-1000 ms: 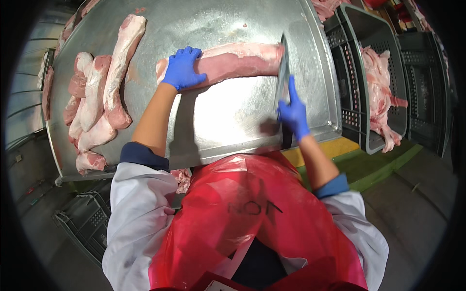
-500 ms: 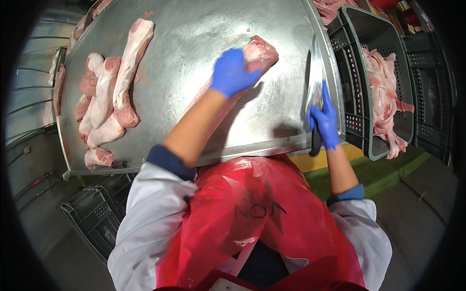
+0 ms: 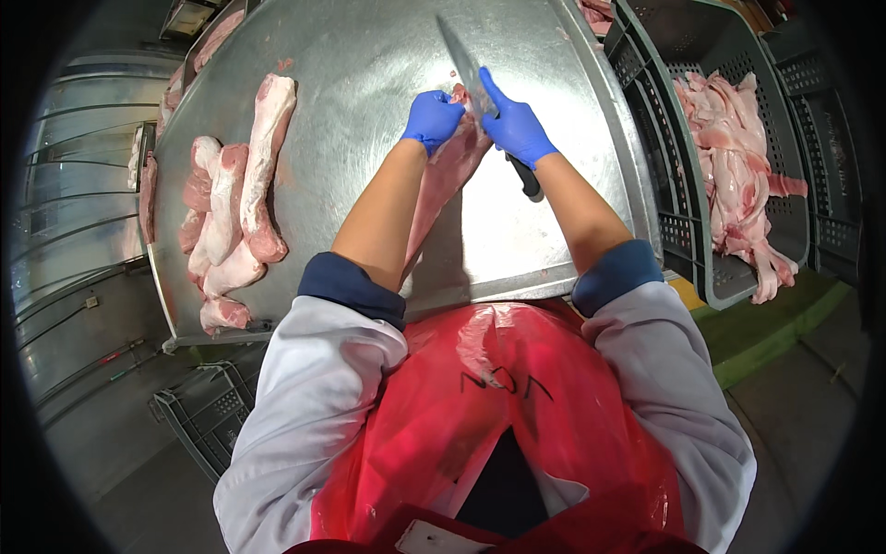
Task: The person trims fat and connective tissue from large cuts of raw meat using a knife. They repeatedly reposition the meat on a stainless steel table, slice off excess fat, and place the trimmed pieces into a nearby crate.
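My blue-gloved left hand [image 3: 434, 120] is closed on the far end of a long, pale pink piece of meat [image 3: 439, 189], which stretches back toward my body and is partly hidden behind my left forearm. In my gloved right hand [image 3: 519, 131] is a knife [image 3: 457, 54] with a long blade and a black handle. Its blade points away and to the left, lying against or just over the meat's far end; actual contact cannot be made out. My right index finger is stretched along the blade. Both hands are close together over the metal table [image 3: 360, 83].
Several long trimmed meat pieces [image 3: 268, 166] lie at the table's left side. On the right, a grey perforated crate [image 3: 646, 120] holds pale meat strips [image 3: 729, 157]. Another dark crate [image 3: 205, 420] stands low at the left, below the table's edge.
My right hand has brought the knife from the table's right edge over to the meat. My left hand has turned and now grips the far end, and the meat lies steeper.
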A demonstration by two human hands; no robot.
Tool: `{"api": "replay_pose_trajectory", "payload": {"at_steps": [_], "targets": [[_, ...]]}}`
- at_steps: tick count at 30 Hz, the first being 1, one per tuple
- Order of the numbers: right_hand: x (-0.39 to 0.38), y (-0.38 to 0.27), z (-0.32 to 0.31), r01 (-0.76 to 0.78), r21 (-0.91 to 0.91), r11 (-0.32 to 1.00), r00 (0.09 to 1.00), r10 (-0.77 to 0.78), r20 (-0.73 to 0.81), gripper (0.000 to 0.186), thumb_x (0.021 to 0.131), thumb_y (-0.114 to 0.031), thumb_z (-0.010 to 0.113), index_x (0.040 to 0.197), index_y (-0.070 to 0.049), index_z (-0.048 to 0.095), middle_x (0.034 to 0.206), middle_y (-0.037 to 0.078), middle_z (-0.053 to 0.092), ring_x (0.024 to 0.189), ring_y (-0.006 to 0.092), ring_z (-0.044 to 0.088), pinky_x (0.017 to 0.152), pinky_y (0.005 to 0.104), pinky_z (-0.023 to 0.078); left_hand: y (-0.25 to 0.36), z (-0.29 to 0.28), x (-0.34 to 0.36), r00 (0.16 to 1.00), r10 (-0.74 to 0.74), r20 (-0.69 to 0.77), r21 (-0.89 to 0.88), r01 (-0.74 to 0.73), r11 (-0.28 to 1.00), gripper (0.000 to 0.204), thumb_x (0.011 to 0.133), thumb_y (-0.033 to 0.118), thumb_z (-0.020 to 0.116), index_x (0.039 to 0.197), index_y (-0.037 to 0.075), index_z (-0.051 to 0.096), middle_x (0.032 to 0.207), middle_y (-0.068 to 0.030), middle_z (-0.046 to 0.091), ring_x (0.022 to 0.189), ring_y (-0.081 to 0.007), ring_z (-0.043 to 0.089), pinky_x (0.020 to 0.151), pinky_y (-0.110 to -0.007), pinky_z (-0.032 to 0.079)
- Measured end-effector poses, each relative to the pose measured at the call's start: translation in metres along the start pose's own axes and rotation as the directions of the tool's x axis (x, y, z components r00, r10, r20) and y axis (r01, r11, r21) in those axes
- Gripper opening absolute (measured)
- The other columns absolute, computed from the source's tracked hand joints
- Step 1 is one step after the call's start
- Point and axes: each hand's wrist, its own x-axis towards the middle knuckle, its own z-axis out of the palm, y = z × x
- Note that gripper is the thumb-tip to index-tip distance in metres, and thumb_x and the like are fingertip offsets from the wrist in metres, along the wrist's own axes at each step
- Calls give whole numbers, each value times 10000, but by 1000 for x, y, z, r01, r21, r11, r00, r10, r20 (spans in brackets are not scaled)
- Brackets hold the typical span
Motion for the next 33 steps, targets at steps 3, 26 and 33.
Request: {"api": "replay_pose_trajectory", "payload": {"at_steps": [3,26,33], "targets": [[-41,-11,-23,-7,-275,961,984,55,167,756,922,-203,533,1597,-357,229,781,131,679,603,221,659,656,351,575,-9,-2,-6,998,-61,3,-186,61,981,150,852,99,685,824,-42,645,769,-107,680,692,-148,650,624,-310,541],[-44,-1,-17,-106,243,964,906,-7,422,781,871,-55,532,1579,-317,332,761,61,626,574,121,583,578,283,545,22,-40,19,990,138,-42,226,-125,966,269,828,226,681,794,-40,695,771,-202,706,689,-265,678,684,-382,529],[-25,-15,7,-98,180,979,924,22,382,773,925,-133,500,1612,-328,203,754,89,611,634,167,602,618,313,552,46,-46,27,977,147,154,171,-173,970,193,869,164,664,876,-20,722,788,-66,700,721,-124,621,668,-296,507]]}}
